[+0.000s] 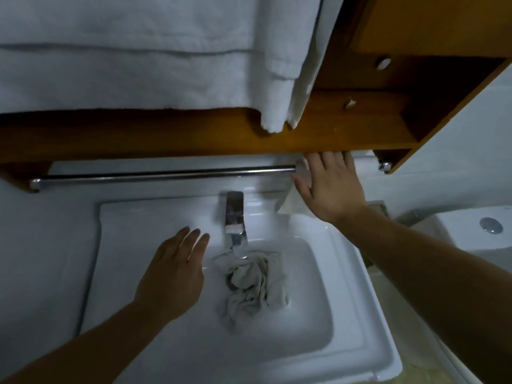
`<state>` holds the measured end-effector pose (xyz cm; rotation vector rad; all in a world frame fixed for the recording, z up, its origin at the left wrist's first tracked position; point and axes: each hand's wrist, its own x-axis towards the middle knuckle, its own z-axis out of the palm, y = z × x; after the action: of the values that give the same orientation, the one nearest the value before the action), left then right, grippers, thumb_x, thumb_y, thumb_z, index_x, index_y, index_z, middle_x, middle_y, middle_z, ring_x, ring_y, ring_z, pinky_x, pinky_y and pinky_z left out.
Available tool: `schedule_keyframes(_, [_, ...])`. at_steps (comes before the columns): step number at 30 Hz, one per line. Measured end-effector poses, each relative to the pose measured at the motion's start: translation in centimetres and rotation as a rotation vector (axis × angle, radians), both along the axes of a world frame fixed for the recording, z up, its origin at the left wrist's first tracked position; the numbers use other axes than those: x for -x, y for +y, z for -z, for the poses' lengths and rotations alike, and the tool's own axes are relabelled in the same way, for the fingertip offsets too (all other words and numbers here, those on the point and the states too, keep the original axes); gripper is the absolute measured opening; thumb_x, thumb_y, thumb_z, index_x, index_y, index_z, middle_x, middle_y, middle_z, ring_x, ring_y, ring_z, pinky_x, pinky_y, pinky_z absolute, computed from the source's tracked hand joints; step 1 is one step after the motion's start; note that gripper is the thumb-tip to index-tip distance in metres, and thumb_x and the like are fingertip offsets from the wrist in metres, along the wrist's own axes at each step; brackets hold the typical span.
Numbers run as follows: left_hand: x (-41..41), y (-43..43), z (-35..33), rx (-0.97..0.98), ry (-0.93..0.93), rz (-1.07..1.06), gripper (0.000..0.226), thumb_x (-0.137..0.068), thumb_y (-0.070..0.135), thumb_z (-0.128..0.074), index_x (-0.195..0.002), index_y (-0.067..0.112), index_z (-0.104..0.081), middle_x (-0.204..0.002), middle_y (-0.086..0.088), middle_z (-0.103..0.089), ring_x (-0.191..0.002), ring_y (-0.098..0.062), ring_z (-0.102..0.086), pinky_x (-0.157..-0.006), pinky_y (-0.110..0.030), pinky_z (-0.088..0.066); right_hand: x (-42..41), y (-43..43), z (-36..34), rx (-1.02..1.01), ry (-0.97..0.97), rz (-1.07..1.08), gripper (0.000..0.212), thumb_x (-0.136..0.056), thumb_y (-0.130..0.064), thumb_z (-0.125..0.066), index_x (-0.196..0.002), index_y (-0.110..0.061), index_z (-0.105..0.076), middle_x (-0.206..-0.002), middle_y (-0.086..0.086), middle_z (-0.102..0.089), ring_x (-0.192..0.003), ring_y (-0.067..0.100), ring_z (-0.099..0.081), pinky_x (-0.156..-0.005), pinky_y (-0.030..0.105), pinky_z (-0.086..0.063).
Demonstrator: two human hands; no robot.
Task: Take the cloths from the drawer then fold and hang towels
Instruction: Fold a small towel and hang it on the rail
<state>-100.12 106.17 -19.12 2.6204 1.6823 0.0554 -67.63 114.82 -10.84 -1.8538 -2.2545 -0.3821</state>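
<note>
Left hand (173,275): palm down, fingers together and extended, empty. Right hand (329,187): arm reaches further forward, palm down, fingers spread flat, gripping nothing.

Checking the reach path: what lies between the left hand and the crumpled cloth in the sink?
Nothing. In the head view, only bare white basin separates the left hand from the crumpled cloth; the faucet stands beyond that gap.

Faucet (235,217) over basin (cloth (253,286) beneath)
</note>
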Motion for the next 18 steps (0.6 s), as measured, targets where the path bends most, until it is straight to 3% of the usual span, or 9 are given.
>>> schedule_keyframes(3, [1.8,-0.5,1.6,0.088,0.049,-0.106,0.056,-0.084,0.023,-0.052,-0.137,0.004,-0.054,-0.139,-0.018,-0.055,-0.132,-0.037,-0.047,-0.103,-0.050,-0.042,1.7,-2.2,2.2,-0.169,0.052,-0.250,0.044,-0.096,-0.034,-0.053,-0.127,-0.005,-0.060,-0.128,0.020,-0.059,-0.118,0.038,-0.054,-0.112,0.052,-0.031])
schedule_keyframes(5, [2.3,-0.8,2.8,0.154,0.059,-0.168,0.059,-0.082,0.023,-0.066,-0.137,0.003,-0.054,-0.139,-0.020,-0.055,-0.132,-0.039,-0.048,-0.102,-0.052,-0.044,3.4,-3.6,4.0,-0.160,0.066,-0.360,0.038,-0.092,-0.028,-0.056,-0.121,-0.004,-0.064,-0.120,0.019,-0.062,-0.109,0.037,-0.058,-0.105,0.048,-0.036])
schedule_keyframes(8, [2.3,-1.4,4.7,0.215,0.079,-0.211,0.061,-0.086,0.030,-0.064,-0.141,0.006,-0.050,-0.144,-0.018,-0.051,-0.135,-0.038,-0.044,-0.105,-0.053,-0.041,6.0,-5.3,7.5,-0.081,0.091,-0.437,0.031,-0.087,-0.021,-0.059,-0.112,-0.005,-0.068,-0.106,0.015,-0.066,-0.095,0.033,-0.059,-0.088,0.042,-0.043])
schedule_keyframes(13, [1.8,-1.8,7.8,0.326,0.128,-0.232,0.068,-0.097,0.048,-0.040,-0.154,0.015,-0.023,-0.160,-0.011,-0.025,-0.149,-0.030,-0.018,-0.117,-0.046,-0.023,8.2,-7.9,13.8,0.271,0.115,-0.269,0.028,-0.086,-0.023,-0.056,-0.106,-0.008,-0.067,-0.097,0.013,-0.065,-0.087,0.035,-0.060,-0.074,0.041,-0.049])
schedule_keyframes(18, [0.7,-2.2,11.2,0.392,0.128,-0.173,0.073,-0.098,0.053,-0.033,-0.157,0.017,-0.009,-0.163,-0.008,-0.017,-0.151,-0.027,-0.011,-0.119,-0.044,-0.020,9.2,-8.4,18.3,0.691,0.195,0.059,0.050,-0.096,-0.039,-0.050,-0.140,-0.016,-0.044,-0.135,0.008,-0.054,-0.119,0.029,-0.052,-0.094,0.039,-0.047])
